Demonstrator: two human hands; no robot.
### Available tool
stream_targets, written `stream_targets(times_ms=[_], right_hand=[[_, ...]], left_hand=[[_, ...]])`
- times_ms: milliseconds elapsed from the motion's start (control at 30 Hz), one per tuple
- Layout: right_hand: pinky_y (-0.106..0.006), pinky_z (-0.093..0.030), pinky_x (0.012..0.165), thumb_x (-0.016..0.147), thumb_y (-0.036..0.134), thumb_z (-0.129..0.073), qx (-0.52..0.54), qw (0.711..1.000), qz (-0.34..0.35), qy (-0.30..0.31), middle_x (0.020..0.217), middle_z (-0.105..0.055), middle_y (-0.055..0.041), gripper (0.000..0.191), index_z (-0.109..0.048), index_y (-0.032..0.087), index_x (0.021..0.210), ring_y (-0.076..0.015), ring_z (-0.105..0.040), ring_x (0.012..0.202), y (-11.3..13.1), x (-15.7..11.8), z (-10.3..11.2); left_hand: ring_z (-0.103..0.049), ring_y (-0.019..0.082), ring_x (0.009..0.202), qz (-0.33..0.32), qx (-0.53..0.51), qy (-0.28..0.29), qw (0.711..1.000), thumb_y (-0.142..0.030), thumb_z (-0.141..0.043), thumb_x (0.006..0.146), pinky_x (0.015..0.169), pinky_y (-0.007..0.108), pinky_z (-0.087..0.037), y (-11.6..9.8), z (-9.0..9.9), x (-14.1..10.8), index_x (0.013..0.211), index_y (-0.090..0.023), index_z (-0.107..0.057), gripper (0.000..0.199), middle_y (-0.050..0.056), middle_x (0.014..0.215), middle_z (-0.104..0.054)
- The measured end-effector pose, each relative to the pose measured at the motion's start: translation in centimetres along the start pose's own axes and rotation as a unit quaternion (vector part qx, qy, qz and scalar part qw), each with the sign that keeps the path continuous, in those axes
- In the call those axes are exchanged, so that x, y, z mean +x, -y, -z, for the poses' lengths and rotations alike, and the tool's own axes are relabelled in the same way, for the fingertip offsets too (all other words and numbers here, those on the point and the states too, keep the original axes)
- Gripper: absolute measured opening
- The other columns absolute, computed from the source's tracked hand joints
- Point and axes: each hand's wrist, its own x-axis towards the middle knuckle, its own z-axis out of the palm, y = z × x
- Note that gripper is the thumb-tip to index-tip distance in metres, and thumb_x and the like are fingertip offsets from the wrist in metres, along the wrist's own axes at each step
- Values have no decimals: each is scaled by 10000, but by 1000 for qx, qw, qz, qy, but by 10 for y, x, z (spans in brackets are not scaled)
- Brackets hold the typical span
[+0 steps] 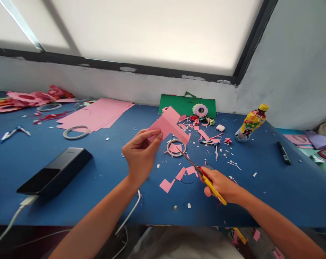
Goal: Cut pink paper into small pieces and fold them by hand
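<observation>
My left hand (142,153) pinches a piece of pink paper (171,118) between thumb and fingers, holding it above the table. The paper has a notch cut out, leaving an angled shape with a narrow arm pointing down to the right. In my right hand (219,183) is a pair of scissors (197,168) with yellow and red handles. Their blades point up and left, apart from the paper, with the tips near a roll of tape (176,148). Pink paper scraps (166,185) lie on the table below both hands.
On the blue table (114,194) stand a dark device (57,169) with a white cable and a drink bottle (251,123). Pink sheets (103,111) and another tape roll (76,132) lie at left. A green sheet (176,104) is at the back, a black marker (283,153) at right.
</observation>
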Motion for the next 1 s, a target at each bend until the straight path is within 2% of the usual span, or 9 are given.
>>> stream_targets(times_ms=[133,333,467,567,767,1000], right_hand=[[-174,-280,343,777,498,-544,47,998,-27,-22,638,-499,61,294,-418,239,834,-80,-436,445,-12,14,-7],[-175,-222,318,805,628,-421,174,981,-90,-3,693,-543,33,388,-394,267,947,-90,-437,416,-14,16,-14],[-182,-254,333,739,646,-514,164,984,-63,-21,678,-481,47,438,-413,262,923,-84,-427,425,-17,20,-15],[-196,-305,362,697,633,-577,139,989,-35,-46,677,-451,49,446,-427,255,882,-89,-428,456,-22,23,-15],[-212,-352,399,694,574,-623,122,990,-23,-63,687,-464,34,409,-447,254,876,-117,-469,534,-25,23,-17],[-207,-303,386,680,552,-649,62,996,-18,-60,685,-458,41,434,-452,252,923,-107,-444,506,-26,22,-16]], left_hand=[[-574,97,664,20,26,27,999,-191,-726,666,550,198,-474,-4,-3,-8,761,-202,-721,95,4,766,-642],[-581,101,663,45,69,131,988,-214,-697,702,528,188,-458,-9,-8,-23,785,-183,-719,92,28,810,-666],[-566,97,623,36,108,188,976,-208,-668,727,503,187,-444,-9,-11,-29,774,-186,-723,75,32,789,-681],[-547,93,603,27,119,191,974,-213,-672,726,497,190,-432,-8,-12,-31,763,-185,-725,71,31,772,-682],[-550,96,620,31,107,188,976,-214,-672,732,512,195,-436,-8,-12,-33,780,-189,-724,75,32,792,-680],[-595,120,703,44,77,182,979,-204,-676,728,536,195,-458,-5,-12,-35,801,-176,-721,90,52,831,-675]])
